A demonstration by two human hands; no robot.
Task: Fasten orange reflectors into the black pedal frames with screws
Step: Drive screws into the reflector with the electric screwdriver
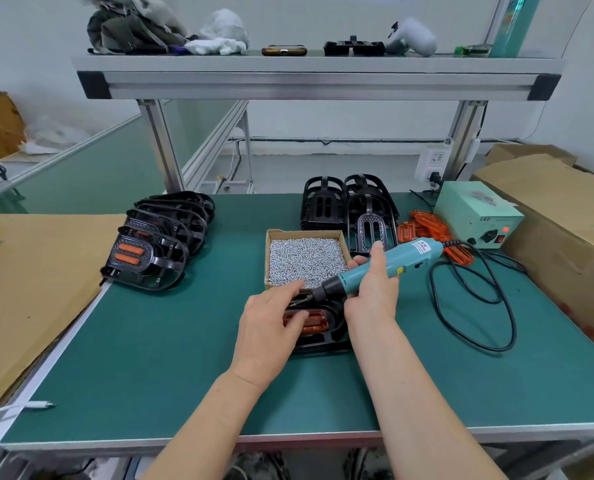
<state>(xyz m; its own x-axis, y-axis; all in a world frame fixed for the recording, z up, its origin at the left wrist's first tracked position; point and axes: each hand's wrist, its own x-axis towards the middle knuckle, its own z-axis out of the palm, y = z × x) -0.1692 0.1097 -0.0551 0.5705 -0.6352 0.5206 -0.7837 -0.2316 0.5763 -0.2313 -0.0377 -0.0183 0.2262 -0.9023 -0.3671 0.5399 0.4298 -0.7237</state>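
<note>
The right hand (pixel 371 292) is wrapped around the teal driver (pixel 385 265), its dark bit slanting down to the pedal (pixel 333 320) that lies on the table (pixel 150 358) under both hands. The left hand (pixel 271 327) lies over the pedal's left end, fingers bent down on the reflector (pixel 314 323) and forefinger reaching to the bit tip. Whether it pinches a screw there or the thumb grips underneath, I cannot tell.

The pedal is probably light, stiff moulded plastic, an open black cage with thin ribs. It is best pinned flat by its solid oval middle, not by the ribs. The reflector is glossy, ridged orange plastic, likely brittle and slippery, so it needs firm pressing and a gentle final turn.

Just beyond the hands stands a shallow card box (pixel 269 258) of small silvery screws (pixel 306 258). These are tiny and will roll. Finished pedals (pixel 150 251) lean in a row well left of the left hand. Empty frames (pixel 323 202) and loose reflectors (pixel 423 225) lie beyond the right hand.
</note>
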